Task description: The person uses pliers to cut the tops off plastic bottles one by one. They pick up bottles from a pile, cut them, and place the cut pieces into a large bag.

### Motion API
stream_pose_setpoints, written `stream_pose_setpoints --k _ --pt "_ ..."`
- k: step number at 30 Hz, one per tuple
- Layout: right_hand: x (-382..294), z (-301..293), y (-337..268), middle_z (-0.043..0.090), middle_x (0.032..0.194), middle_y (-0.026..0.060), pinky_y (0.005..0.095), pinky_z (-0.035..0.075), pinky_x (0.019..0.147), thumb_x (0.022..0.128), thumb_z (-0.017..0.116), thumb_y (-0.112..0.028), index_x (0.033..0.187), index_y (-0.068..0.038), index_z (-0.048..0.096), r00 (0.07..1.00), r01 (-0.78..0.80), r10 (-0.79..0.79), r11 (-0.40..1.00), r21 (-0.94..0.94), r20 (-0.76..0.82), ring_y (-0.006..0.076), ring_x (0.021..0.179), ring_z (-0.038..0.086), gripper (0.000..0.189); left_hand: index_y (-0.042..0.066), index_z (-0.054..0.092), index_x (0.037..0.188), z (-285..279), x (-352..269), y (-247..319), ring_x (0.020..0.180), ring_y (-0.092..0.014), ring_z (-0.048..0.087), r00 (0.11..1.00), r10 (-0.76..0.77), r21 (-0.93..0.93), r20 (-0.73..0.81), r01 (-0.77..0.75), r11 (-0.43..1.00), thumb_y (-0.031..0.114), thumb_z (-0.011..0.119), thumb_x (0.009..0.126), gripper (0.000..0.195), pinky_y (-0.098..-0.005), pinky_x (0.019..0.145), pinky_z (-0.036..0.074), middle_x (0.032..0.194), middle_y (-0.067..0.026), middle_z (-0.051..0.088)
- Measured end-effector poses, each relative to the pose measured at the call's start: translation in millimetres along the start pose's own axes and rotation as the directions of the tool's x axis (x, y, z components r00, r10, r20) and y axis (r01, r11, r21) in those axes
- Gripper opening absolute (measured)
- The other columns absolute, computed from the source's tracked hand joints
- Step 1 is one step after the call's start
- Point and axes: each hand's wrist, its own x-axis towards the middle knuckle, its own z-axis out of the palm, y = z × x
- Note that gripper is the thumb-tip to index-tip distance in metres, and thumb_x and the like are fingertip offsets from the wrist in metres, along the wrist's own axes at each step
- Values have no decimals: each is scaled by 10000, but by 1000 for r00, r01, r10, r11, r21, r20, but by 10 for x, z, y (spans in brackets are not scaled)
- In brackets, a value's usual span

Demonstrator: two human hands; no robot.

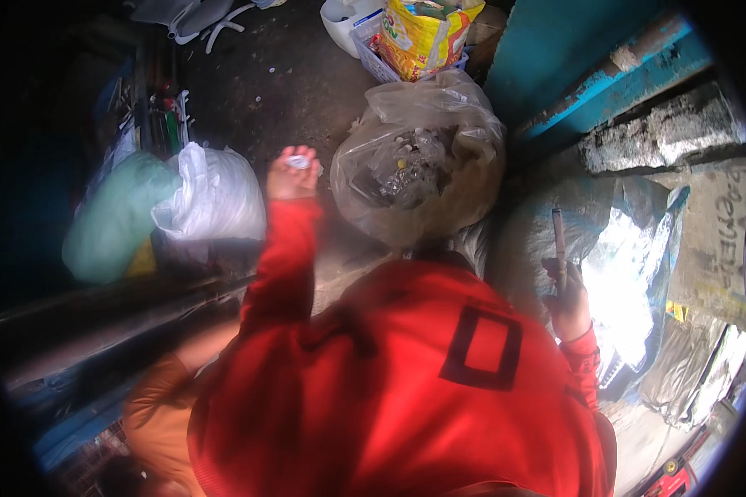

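Observation:
My left hand (291,180) is raised palm up at the end of a red sleeve, left of a large clear plastic bag. Its fingers curl around a small whitish piece (298,162), possibly a bottle cap. The clear bag (373,214) gapes open and holds crumpled clear plastic and small bits. Out to the right, my right hand (569,304) grips a slim, knife-like tool (558,233) that points away from me; its exact kind is unclear. Beneath that hand lies a big translucent sack (534,239) with a brightly lit, washed-out side.
A white sack (224,192) and a green sack (121,214) stand at left. Beyond the clear bag, a yellow printed bag (426,37) sits in a basket (373,59). A teal panel (553,50) borders the right. Another person's orange sleeve (161,404) is close at lower left.

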Motion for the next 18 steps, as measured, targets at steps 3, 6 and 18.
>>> stream_pose_setpoints --k 3,6,18 --pt "302 -45 79 545 1115 185 369 419 910 627 567 -13 1149 -15 568 997 -20 18 999 34 70 359 1060 529 523 75 488 1082 -345 206 374 1075 -292 547 976 112 57 -185 -103 993 219 532 853 275 -438 898 458 1136 -112 559" --pt "600 -111 95 545 1095 182 366 438 876 623 577 -16 1131 -23 583 992 -48 39 996 71 120 357 1025 544 508 60 444 1135 -314 20 553 1103 -297 534 942 198 59 -272 -189 980 232 460 891 299 -448 929 440 1174 -141 550" --pt "1346 -427 9 552 1079 175 371 435 870 637 620 -53 1082 -3 598 978 -32 26 999 26 209 360 1017 549 449 -46 428 1108 362 800 785 1069 -341 505 955 293 180 -37 -283 942 289 378 948 375 -434 967 416 1141 -208 493"
